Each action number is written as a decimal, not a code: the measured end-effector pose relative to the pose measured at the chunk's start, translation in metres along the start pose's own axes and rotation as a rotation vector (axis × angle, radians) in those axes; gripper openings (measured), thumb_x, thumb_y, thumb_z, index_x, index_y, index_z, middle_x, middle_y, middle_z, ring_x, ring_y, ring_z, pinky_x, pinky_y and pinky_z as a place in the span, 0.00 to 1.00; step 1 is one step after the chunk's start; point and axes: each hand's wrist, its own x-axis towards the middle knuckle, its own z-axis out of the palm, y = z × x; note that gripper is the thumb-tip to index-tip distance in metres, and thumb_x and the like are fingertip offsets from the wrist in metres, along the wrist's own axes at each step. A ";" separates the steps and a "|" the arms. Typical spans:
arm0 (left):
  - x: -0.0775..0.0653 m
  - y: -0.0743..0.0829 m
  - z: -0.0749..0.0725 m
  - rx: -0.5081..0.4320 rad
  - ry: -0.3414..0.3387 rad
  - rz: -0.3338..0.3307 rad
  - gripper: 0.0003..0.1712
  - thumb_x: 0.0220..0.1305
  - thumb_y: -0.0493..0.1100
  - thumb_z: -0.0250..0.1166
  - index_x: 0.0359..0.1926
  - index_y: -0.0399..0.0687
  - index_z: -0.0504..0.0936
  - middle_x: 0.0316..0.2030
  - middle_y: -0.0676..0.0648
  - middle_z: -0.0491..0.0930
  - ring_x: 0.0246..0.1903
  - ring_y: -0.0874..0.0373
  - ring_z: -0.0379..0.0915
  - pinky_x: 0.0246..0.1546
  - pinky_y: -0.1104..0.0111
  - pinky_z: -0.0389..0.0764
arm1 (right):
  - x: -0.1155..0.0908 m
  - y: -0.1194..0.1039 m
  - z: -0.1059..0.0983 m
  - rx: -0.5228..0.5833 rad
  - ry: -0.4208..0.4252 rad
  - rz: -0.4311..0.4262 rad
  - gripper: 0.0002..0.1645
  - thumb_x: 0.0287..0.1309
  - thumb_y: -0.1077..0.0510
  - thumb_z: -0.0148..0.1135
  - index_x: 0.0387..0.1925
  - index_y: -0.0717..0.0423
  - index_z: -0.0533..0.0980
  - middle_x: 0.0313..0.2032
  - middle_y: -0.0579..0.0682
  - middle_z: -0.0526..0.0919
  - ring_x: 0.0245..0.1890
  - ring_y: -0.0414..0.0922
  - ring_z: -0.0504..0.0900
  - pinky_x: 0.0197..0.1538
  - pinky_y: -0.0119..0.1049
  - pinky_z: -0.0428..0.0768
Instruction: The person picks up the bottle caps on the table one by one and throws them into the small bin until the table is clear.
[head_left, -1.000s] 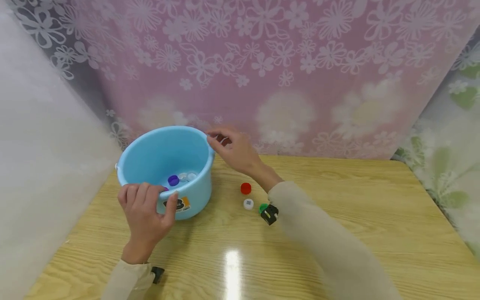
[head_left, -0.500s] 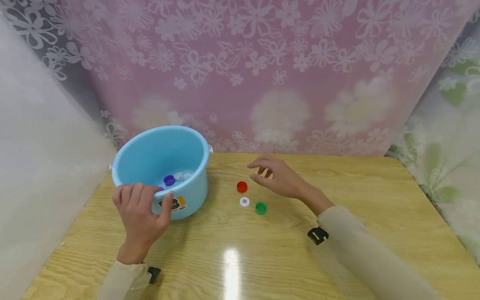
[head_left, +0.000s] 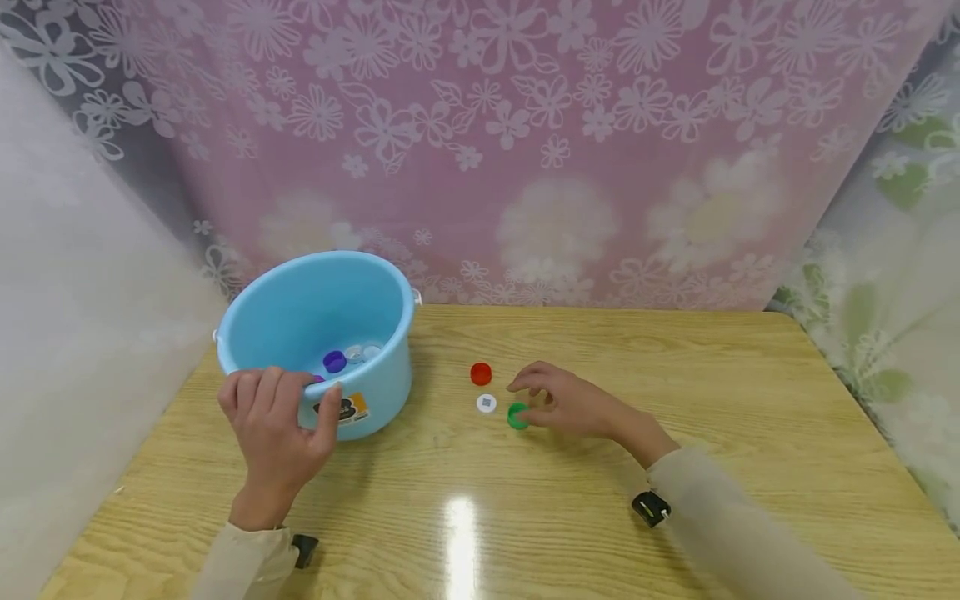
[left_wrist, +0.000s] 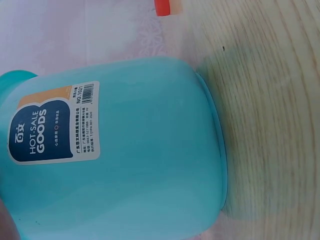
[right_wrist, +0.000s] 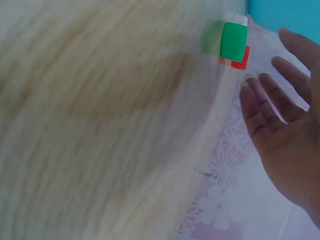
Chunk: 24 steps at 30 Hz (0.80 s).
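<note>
A light-blue plastic bucket (head_left: pixel 315 329) stands at the table's left rear. My left hand (head_left: pixel 292 393) grips its near rim, fingers over the edge and thumb on the outer wall by the label (left_wrist: pixel 55 122). Inside lie a purple cap (head_left: pixel 334 361) and some clear caps (head_left: pixel 362 352). To its right on the table sit a red cap (head_left: pixel 481 373), a white cap (head_left: pixel 486 403) and a green cap (head_left: pixel 517 415). My right hand (head_left: pixel 525 400) hovers just right of the green cap (right_wrist: pixel 233 41). In the right wrist view its fingers (right_wrist: pixel 260 107) are spread and hold nothing.
The wooden table (head_left: pixel 675 400) is backed by a pink flowered curtain (head_left: pixel 525 150), with a white sheet (head_left: pixel 67 292) on the left and a green-patterned curtain (head_left: pixel 892 275) on the right. Black wrist cameras (head_left: pixel 651 508) sit on both sleeves.
My right hand has left the bucket's far rim, swung right and come down beside the green cap. The left hand keeps its hold on the near rim.
</note>
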 end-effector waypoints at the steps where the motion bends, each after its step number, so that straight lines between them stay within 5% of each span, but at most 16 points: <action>1: 0.000 0.000 0.000 0.000 0.000 -0.001 0.28 0.64 0.58 0.55 0.20 0.38 0.69 0.16 0.43 0.62 0.23 0.41 0.56 0.40 0.48 0.54 | -0.001 0.000 0.002 -0.007 -0.015 0.004 0.27 0.62 0.47 0.62 0.59 0.55 0.73 0.58 0.47 0.68 0.50 0.46 0.73 0.50 0.43 0.74; 12: -0.001 -0.001 -0.003 0.010 -0.018 -0.006 0.28 0.64 0.59 0.55 0.20 0.38 0.69 0.17 0.42 0.62 0.23 0.41 0.56 0.40 0.47 0.54 | -0.001 0.002 0.015 -0.083 -0.047 0.010 0.27 0.60 0.54 0.64 0.60 0.56 0.73 0.55 0.49 0.71 0.48 0.43 0.73 0.51 0.42 0.73; 24: 0.000 0.000 -0.002 0.010 -0.012 -0.005 0.29 0.64 0.59 0.55 0.20 0.38 0.69 0.17 0.43 0.62 0.23 0.41 0.56 0.40 0.48 0.54 | 0.000 0.003 0.021 -0.106 -0.028 -0.003 0.17 0.62 0.56 0.62 0.51 0.55 0.76 0.46 0.46 0.73 0.39 0.42 0.72 0.42 0.36 0.74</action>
